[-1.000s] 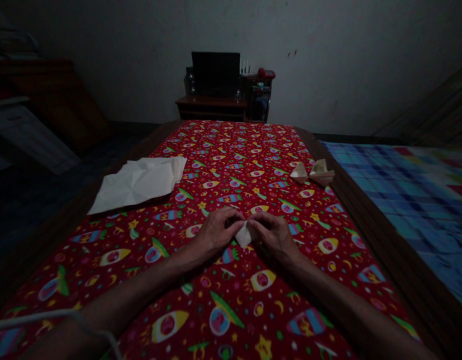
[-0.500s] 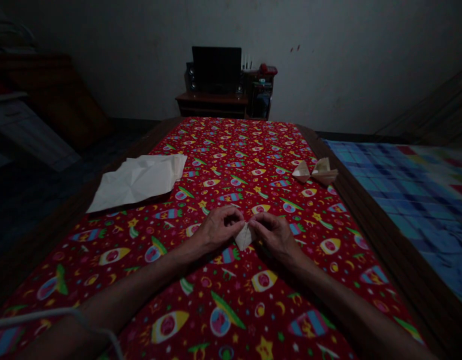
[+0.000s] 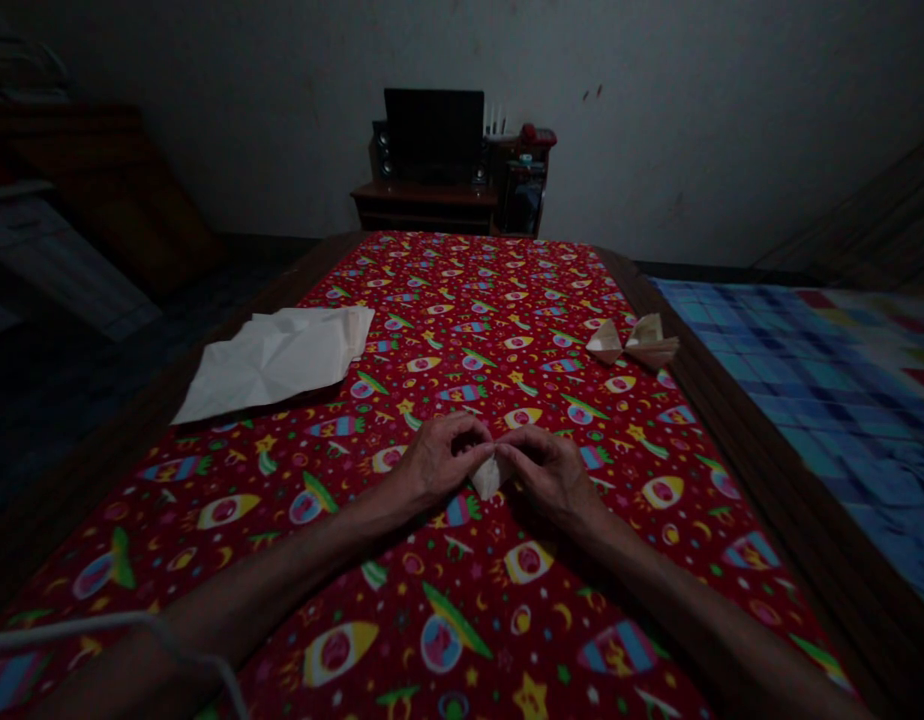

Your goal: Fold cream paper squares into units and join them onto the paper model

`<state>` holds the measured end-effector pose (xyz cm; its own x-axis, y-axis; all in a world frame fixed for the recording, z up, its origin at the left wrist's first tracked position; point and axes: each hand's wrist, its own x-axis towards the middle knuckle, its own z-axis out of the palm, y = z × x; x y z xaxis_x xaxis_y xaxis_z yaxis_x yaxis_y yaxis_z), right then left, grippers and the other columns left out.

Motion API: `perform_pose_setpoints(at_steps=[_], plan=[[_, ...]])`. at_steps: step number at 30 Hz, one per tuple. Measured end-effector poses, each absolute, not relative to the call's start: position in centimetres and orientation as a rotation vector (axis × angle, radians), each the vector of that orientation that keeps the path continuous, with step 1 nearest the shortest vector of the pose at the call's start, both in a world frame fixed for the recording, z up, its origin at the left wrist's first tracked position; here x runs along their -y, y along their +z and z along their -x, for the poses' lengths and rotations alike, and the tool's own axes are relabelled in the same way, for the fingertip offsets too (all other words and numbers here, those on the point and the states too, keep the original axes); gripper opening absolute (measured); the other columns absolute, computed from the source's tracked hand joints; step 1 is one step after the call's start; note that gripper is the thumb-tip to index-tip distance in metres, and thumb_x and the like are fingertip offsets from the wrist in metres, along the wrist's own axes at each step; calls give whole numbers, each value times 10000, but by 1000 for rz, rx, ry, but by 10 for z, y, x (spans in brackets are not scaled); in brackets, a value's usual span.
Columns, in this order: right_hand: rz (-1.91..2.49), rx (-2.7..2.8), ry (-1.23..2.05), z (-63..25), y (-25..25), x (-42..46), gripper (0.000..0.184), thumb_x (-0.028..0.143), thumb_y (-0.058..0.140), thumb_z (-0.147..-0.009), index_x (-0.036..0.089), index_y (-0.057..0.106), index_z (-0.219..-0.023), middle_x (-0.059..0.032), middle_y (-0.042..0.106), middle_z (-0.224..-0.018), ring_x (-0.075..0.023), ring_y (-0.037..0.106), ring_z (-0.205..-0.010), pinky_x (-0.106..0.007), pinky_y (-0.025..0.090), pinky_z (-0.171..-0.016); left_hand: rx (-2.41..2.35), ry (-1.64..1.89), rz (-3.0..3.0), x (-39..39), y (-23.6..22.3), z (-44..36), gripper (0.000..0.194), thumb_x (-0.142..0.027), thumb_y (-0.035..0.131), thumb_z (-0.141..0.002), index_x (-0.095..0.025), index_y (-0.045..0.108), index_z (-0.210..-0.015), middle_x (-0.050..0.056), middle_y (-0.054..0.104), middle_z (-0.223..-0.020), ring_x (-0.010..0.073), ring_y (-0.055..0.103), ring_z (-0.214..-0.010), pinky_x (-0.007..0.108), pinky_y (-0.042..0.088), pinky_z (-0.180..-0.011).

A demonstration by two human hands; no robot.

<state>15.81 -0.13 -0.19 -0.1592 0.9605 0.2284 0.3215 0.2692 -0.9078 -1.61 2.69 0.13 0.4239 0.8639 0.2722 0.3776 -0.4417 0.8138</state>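
Note:
A small piece of folded paper (image 3: pixel 489 480), pale and pointed at its lower end, is between my two hands just above the red patterned cloth (image 3: pixel 447 560). My left hand (image 3: pixel 443 460) pinches its upper left edge with thumb and forefinger. From the other side, my right hand (image 3: pixel 548 468) pinches the top right edge. The fingertips of both hands meet at the paper's top and hide that part. To the left lies a stack of creased white paper sheets (image 3: pixel 274 360). Folded paper pieces (image 3: pixel 649 342) stand near the cloth's right edge.
The cloth covers a table with dark wooden edges (image 3: pixel 702 400). A white cable (image 3: pixel 132 622) crosses over my left forearm. Behind the table, a monitor (image 3: pixel 433 135) stands on a desk by the wall. A blue checked cover (image 3: pixel 799 400) lies to the right.
The fingertips of both hands have come closer together at the top of the folded paper, with the right hand shifting slightly left. Less of the paper's upper part shows.

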Motion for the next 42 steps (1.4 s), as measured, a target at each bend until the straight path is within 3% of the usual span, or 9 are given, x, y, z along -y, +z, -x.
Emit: perform_pose_setpoints(at_steps=[17, 29, 42], plan=[[1112, 1719, 829, -161, -2, -2, 111, 273, 551, -837, 187, 619, -817, -18, 632, -743, -133, 583, -663, -231, 463, -597, -993, 996, -1947, -25, 12, 16, 97, -209, 580, -770, -149, 633, -716, 18, 597, -725, 129, 550, -699, 224, 426, -644], [1176, 1886, 583, -161, -3, 1, 149, 234, 457, -881, 194, 549, -771, -14, 554, -697, -125, 513, -621, -232, 404, -571, -1010, 977, -1974, -24, 12, 14, 90, -178, 576, -754, -146, 636, -695, 16, 603, -699, 118, 552, -667, 211, 428, -618], [1133, 1866, 748, -163, 0, 0, 124, 277, 533, -855, 198, 603, -790, -28, 616, -758, -146, 572, -696, -253, 452, -625, -1088, 1019, -1940, -22, 11, 18, 93, -175, 571, -756, -146, 637, -697, 13, 621, -697, 116, 568, -646, 206, 442, -605]])
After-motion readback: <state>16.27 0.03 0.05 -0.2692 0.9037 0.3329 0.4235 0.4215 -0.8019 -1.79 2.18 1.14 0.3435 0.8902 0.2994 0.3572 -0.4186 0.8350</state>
